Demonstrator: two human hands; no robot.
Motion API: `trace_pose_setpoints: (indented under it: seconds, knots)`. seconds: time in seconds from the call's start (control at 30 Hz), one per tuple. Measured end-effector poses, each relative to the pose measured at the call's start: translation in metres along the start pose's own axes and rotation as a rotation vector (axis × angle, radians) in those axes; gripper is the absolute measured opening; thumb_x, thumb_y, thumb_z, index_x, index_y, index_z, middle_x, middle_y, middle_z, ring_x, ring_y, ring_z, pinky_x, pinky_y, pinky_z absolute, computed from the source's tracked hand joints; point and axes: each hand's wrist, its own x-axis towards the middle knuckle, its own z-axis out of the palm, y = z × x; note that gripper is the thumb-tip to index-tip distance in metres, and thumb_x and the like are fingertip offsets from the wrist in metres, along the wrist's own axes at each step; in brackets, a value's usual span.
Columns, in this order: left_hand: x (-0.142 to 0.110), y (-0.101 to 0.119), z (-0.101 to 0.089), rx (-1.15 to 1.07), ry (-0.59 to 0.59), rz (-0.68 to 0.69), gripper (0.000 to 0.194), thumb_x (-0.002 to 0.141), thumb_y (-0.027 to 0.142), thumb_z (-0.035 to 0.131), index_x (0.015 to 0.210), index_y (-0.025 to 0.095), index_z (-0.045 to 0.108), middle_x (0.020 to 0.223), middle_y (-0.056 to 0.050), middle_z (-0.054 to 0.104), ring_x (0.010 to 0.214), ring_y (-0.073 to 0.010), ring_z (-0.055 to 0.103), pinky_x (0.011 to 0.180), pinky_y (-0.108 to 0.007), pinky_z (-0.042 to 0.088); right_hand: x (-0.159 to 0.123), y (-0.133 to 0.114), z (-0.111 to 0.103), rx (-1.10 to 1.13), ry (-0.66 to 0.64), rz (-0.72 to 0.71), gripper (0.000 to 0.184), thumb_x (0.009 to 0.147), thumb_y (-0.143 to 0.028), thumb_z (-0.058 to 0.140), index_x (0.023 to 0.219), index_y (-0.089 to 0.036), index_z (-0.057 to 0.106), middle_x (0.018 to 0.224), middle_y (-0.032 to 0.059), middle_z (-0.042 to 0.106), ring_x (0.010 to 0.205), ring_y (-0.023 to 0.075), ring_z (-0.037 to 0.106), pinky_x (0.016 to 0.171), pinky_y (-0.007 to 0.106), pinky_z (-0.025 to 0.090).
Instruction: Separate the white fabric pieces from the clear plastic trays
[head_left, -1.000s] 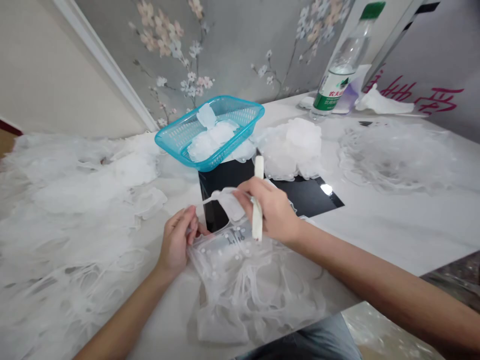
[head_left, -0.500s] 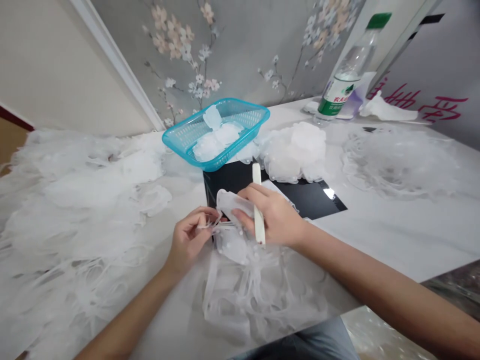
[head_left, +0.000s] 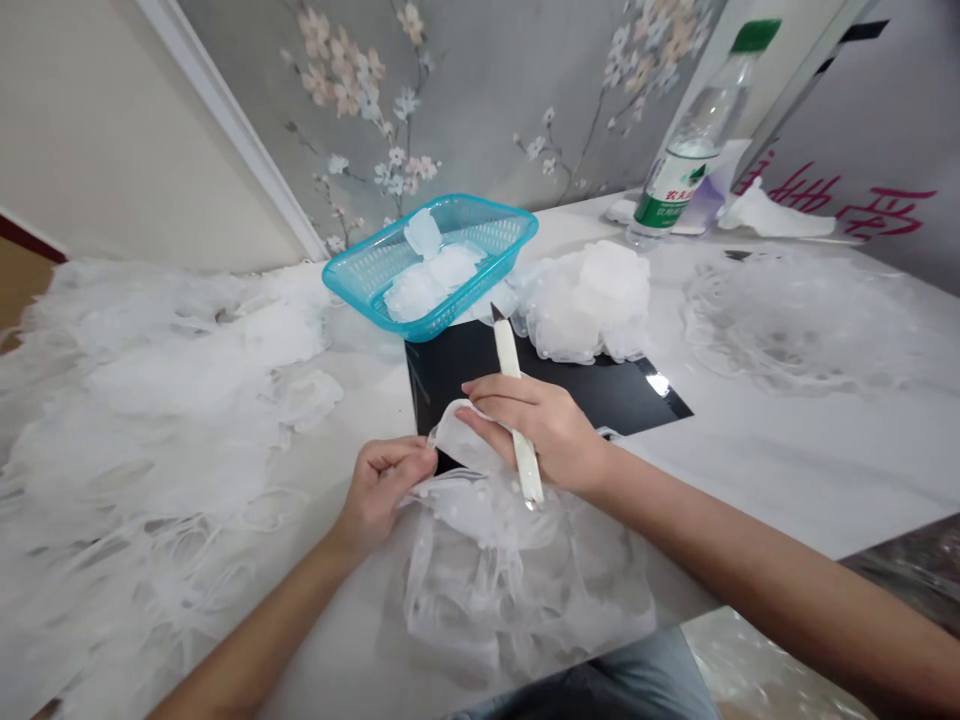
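My right hand [head_left: 544, 430] is closed around a white-handled craft knife [head_left: 508, 350], whose dark blade points up and away from me. The same hand also pinches a translucent white, soft-looking sheet piece [head_left: 466, 440] between thumb and fingers. My left hand [head_left: 390, 485] is closed, thumb against fingers, on the left edge of that piece. Below both hands lies a heap of clear frames with cut-out openings [head_left: 525, 590], near the table's front edge. A glossy black mat [head_left: 442, 370] lies just beyond my hands.
A blue plastic basket [head_left: 517, 235] holding white pieces stands behind the mat. Next to it is a pile of white pieces [head_left: 592, 300]. Translucent scraps [head_left: 150, 400] cover the left side; a heap of clear rings [head_left: 795, 320] and a water bottle [head_left: 679, 170] are on the right.
My left hand drew a thin strip leftward, came in beside the right hand, and now grips the piece's edge. The knife has tilted, its tip swinging left; the view shifted slightly.
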Motion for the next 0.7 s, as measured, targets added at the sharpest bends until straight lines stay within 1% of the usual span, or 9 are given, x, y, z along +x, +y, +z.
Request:
trace_pose_setpoints:
  seconds: [0.17,0.3,0.4,0.47,0.53,0.6,0.63,0.67,0.7]
  knots:
    - [0.000,0.003,0.003,-0.083,0.037,-0.060,0.051,0.078,0.030,0.056,0.045,0.017,0.020,0.047,0.004,0.020,0.044,-0.0076,0.021,0.045,-0.027,0.018,0.000,-0.001,0.001,-0.004,0.140,0.097,0.017,0.089,-0.018,0.051,0.078,-0.015,0.063,0.084,0.0088,0.067,0.080,0.0151,0.065,0.074,0.025,0.054]
    - [-0.001,0.005,0.003,-0.107,0.029,-0.102,0.050,0.077,0.028,0.057,0.046,0.017,0.018,0.046,0.005,0.019,0.043,-0.0072,0.022,0.044,-0.025,0.019,0.003,-0.006,0.001,-0.022,0.261,0.181,0.019,0.088,-0.017,0.051,0.073,-0.017,0.061,0.078,0.0058,0.067,0.070,0.0131,0.064,0.066,0.023,0.054]
    - [0.000,0.002,0.004,-0.099,0.068,-0.101,0.049,0.076,0.028,0.059,0.048,0.018,0.019,0.048,0.005,0.021,0.045,-0.0076,0.024,0.045,-0.024,0.021,0.005,-0.011,-0.001,-0.006,0.274,0.235,0.020,0.088,-0.017,0.053,0.070,-0.017,0.060,0.074,0.0043,0.065,0.064,0.0121,0.061,0.061,0.022,0.052]
    - [0.001,-0.001,0.004,-0.041,0.194,-0.054,0.041,0.074,0.026,0.063,0.053,0.018,0.029,0.056,0.004,0.031,0.052,-0.0086,0.033,0.050,-0.023,0.028,0.005,-0.014,-0.002,0.007,0.269,0.260,0.019,0.087,-0.017,0.053,0.069,-0.017,0.060,0.072,0.0038,0.064,0.062,0.0117,0.060,0.060,0.022,0.051]
    - [0.001,-0.002,0.003,0.145,0.487,0.077,0.029,0.067,0.023,0.072,0.069,0.019,0.043,0.075,0.003,0.042,0.066,-0.0099,0.041,0.061,-0.022,0.034,0.004,-0.017,-0.002,-0.010,0.275,0.253,0.018,0.087,-0.017,0.054,0.070,-0.017,0.059,0.072,0.0039,0.063,0.063,0.0118,0.060,0.060,0.021,0.051]
    - [-0.003,0.000,0.000,0.399,0.745,0.315,0.039,0.058,0.020,0.079,0.082,0.022,0.048,0.085,0.003,0.045,0.074,-0.0112,0.043,0.069,-0.023,0.036,0.003,-0.021,-0.001,-0.042,0.285,0.204,0.015,0.087,-0.016,0.055,0.072,-0.016,0.059,0.073,0.0049,0.064,0.067,0.0128,0.062,0.062,0.022,0.052]
    - [-0.005,0.001,-0.002,0.500,0.731,0.427,0.038,0.056,0.023,0.080,0.081,0.021,0.051,0.082,0.003,0.046,0.072,-0.0119,0.044,0.069,-0.024,0.037,0.002,-0.022,0.001,-0.048,0.279,0.176,0.014,0.087,-0.016,0.055,0.073,-0.015,0.058,0.074,0.0055,0.064,0.070,0.0133,0.062,0.064,0.022,0.053]
    - [-0.008,0.003,-0.003,0.544,0.611,0.492,0.032,0.059,0.030,0.078,0.077,0.021,0.053,0.077,0.002,0.048,0.070,-0.0128,0.044,0.068,-0.025,0.037,0.001,-0.024,0.002,-0.041,0.262,0.156,0.014,0.087,-0.017,0.054,0.074,-0.015,0.059,0.076,0.0063,0.065,0.073,0.0138,0.063,0.067,0.022,0.053]
    - [-0.010,0.004,-0.004,0.529,0.425,0.491,0.028,0.066,0.041,0.073,0.073,0.020,0.056,0.071,0.001,0.050,0.067,-0.0139,0.046,0.066,-0.026,0.038,0.000,-0.027,0.004,-0.018,0.223,0.147,0.015,0.088,-0.019,0.053,0.075,-0.014,0.059,0.077,0.0073,0.065,0.075,0.0141,0.064,0.069,0.022,0.054]
